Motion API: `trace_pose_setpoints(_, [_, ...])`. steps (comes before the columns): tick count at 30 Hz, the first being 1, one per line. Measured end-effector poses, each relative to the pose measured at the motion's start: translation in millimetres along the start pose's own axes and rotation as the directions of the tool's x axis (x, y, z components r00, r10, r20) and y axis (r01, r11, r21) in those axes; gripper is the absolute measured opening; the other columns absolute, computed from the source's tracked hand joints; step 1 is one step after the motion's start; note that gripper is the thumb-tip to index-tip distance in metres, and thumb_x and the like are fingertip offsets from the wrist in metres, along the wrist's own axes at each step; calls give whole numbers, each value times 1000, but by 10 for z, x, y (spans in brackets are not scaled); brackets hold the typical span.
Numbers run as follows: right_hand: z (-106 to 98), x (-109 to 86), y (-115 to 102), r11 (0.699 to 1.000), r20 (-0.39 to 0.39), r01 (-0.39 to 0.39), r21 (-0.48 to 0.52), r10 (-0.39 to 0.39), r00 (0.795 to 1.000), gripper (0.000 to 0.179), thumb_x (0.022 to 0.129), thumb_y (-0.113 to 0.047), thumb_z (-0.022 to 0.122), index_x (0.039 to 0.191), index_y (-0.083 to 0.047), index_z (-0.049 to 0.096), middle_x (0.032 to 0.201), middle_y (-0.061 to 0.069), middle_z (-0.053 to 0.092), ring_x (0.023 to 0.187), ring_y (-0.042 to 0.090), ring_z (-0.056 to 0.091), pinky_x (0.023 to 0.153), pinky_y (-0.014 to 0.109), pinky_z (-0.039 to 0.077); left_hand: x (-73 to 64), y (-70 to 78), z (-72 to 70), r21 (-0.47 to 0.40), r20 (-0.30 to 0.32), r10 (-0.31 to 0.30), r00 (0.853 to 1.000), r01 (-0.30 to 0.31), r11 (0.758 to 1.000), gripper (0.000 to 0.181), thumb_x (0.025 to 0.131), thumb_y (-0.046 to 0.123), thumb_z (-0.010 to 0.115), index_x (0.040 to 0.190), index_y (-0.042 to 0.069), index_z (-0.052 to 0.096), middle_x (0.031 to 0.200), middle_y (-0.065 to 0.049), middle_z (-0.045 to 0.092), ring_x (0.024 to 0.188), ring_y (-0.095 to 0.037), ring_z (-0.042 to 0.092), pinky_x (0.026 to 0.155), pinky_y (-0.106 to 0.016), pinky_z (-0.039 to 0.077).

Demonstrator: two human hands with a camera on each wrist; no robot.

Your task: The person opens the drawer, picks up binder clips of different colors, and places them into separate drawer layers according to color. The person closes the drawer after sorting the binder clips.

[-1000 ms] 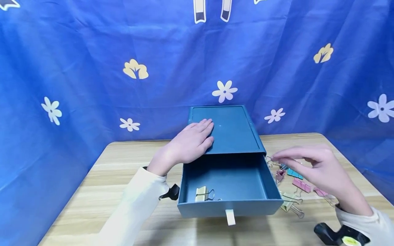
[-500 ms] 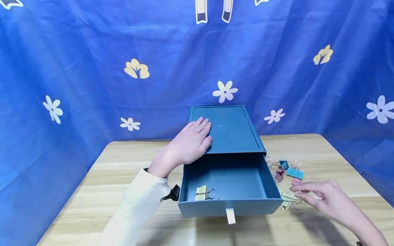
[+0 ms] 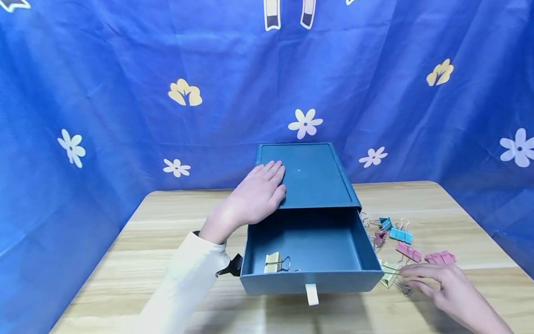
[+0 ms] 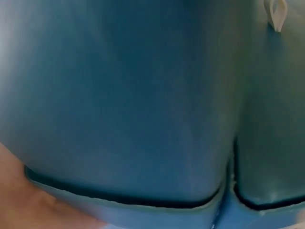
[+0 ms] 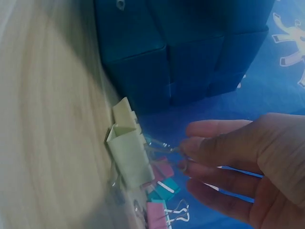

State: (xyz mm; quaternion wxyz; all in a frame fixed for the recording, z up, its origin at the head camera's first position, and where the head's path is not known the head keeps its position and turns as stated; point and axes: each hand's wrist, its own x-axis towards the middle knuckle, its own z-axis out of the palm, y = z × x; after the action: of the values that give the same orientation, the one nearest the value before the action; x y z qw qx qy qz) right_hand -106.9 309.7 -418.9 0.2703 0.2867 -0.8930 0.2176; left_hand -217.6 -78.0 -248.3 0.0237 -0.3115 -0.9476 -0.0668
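Note:
My left hand (image 3: 256,195) lies flat, fingers straight, on the left side of the dark blue drawer box's top (image 3: 317,176). Its drawer (image 3: 313,283) is pulled out, with a pale yellow binder clip (image 3: 273,262) in the front left corner. To the right of the drawer, my right hand (image 3: 444,283) pinches a wire handle of another pale yellow binder clip (image 3: 389,277) on the table. The right wrist view shows thumb and finger at the handle's end, beside the clip's yellow body (image 5: 129,157). In the left wrist view, blue box fronts (image 4: 128,105) fill most of the picture.
Pink binder clips (image 3: 408,252), a teal clip (image 3: 401,235), a dark blue clip (image 3: 385,224) and a dark pink clip (image 3: 379,238) lie right of the box on the wooden table (image 3: 175,222). A white pull tab (image 3: 312,294) hangs from the drawer front. Blue curtain (image 3: 229,93) stands behind.
My right hand has come down from beside the box, toward the front, to the yellow clip's handle. Pink clips it covered are now in view. My left hand stays almost where it was.

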Motion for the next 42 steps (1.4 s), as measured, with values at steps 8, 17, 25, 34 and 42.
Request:
trace_pose_setpoints(8, [67,-72,21,997,3,-76,-29,76,997,46,55,5,84,89,-25,76,89,-18,71,87,-6,64,79,-1,40,-7,9,-11,-23,-41,26,999,-27,999,54,103,27,29,149,-3,28,157,-16,23,147,-29,17,120,-43,11])
trace_pose_setpoints(17, [79,-72,41,995,-4,-76,-58,75,997,43,53,9,82,84,-20,76,84,-16,71,83,-5,64,75,-2,40,-18,13,-16,-59,-43,14,999,-17,998,53,103,27,29,149,-1,28,157,-15,22,147,-28,16,121,-42,11])
trace_pose_setpoints(25, [90,-48,57,999,-50,-2,-48,0,999,18,66,-13,84,79,-21,74,79,-17,69,78,-9,62,70,0,44,-13,21,-17,-65,-51,6,999,-9,998,53,103,27,29,149,0,29,158,-14,23,147,-27,17,121,-41,10])
trace_pose_setpoints(34, [133,-6,35,995,-153,101,5,-99,983,50,96,-48,43,77,-15,75,79,-12,71,91,-22,55,72,2,46,-52,5,-4,-75,-59,-6,998,2,997,53,103,27,29,149,0,29,158,-14,23,147,-27,17,121,-42,10])
trace_pose_setpoints(42, [146,-4,33,993,-161,119,4,-117,980,49,96,-47,44,78,-15,76,80,-12,72,89,-19,58,71,2,46,-69,-20,23,-74,-71,-4,997,-1,997,53,103,26,29,148,-1,31,157,-15,25,147,-28,18,120,-42,11])
